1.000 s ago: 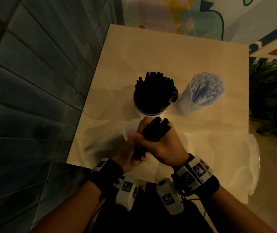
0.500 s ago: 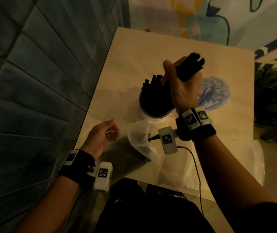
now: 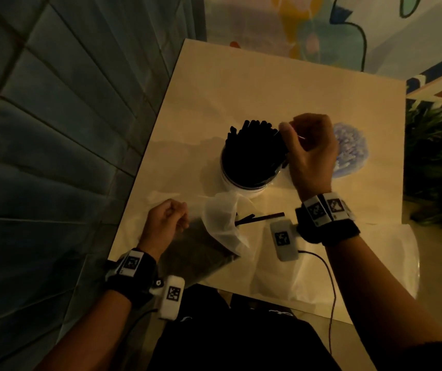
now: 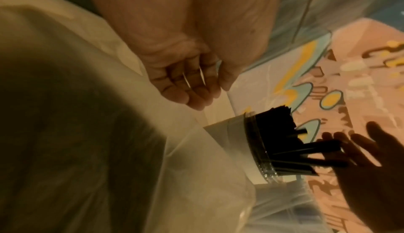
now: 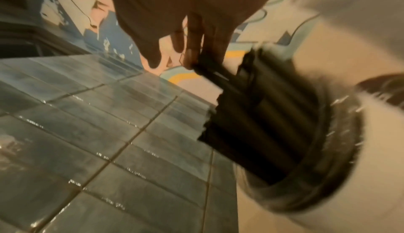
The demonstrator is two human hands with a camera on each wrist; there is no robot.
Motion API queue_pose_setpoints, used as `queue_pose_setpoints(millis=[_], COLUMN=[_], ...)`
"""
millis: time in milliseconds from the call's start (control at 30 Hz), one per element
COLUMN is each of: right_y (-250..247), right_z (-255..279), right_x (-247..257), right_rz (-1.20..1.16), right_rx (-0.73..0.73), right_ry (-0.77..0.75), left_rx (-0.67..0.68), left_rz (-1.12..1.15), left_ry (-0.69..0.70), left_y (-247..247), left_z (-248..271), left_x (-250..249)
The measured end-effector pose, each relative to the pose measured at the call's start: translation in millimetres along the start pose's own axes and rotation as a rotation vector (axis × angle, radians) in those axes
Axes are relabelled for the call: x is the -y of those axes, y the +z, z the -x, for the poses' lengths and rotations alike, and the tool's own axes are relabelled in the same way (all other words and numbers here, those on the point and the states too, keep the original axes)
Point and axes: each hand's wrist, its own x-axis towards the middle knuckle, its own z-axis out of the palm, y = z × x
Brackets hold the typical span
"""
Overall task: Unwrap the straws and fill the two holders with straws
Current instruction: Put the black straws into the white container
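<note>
**Black holder nearly full, part of the bag left to empty**

Right hand point(image 3: 311, 151) over the tall round white holder point(image 3: 241, 187), with fingers point(image 5: 192, 46) fairly straight and spread, touching the tips of the black plastic straws point(image 3: 254, 151) that stand in it. Nothing gripped in the palm, as far as the wrist views show. Looks like settling or pressing down the straws.

Left hand point(image 3: 166, 223) low on the table, just beside the clear plastic bag of dark straws point(image 3: 201, 253), with fingers curled in. Thin shiny lines of film across the fingers in the left wrist view, but not possible to tell whether pinching the bag or only resting on it.

Judging from this: white holder packed densely with black straws, so probably close to finished. Behind the right hand, partly hidden, a second bundle of pale blue-white straws point(image 3: 348, 148) standing upright; seems filled too, though not clear enough to say whether it is free of wrapping.

Left to do, most likely: two loose black straws point(image 3: 262, 217) lying on the pale square table point(image 3: 268, 84) at the open mouth of the bag, between bag and holder, and the dark mass inside the bag itself. Hard to say whether enough room remains in the white holder for all of it.

Near the table's edge on the right, a flat empty clear wrapper point(image 3: 375, 253).
</note>
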Motion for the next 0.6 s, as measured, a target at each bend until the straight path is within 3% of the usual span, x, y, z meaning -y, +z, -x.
queue_pose_setpoints(millis=[133, 233, 400, 500, 600], right_y=[-29.9, -37.9, -13.0, 10.8, 34.0], right_z=[29.5, 66.1, 119.0, 131.2, 131.8], right_x=[-8.3, -29.1, -81.5, -103.1, -116.1], right_rz=[0.101, 0.169, 0.380, 0.353, 0.288], right_rx=[-0.032, 0.175, 0.651, 0.703, 0.605], right_ry=[-0.026, 0.061, 0.546, 0.798, 1.041], left_rx=[0.008, 0.027, 0.126, 0.150, 0.150], left_rz=[-0.184, -0.497, -0.912, -0.979, -0.976], left_ry=[0.060, 0.096, 0.062, -0.031, -0.077], left_y=[-7.0, -11.5, -4.2, 1.4, 7.8], left_z=[-7.0, -15.8, -20.7, -28.8, -37.0], left_x=[9.8, 26.9, 46.1, 63.6, 74.6])
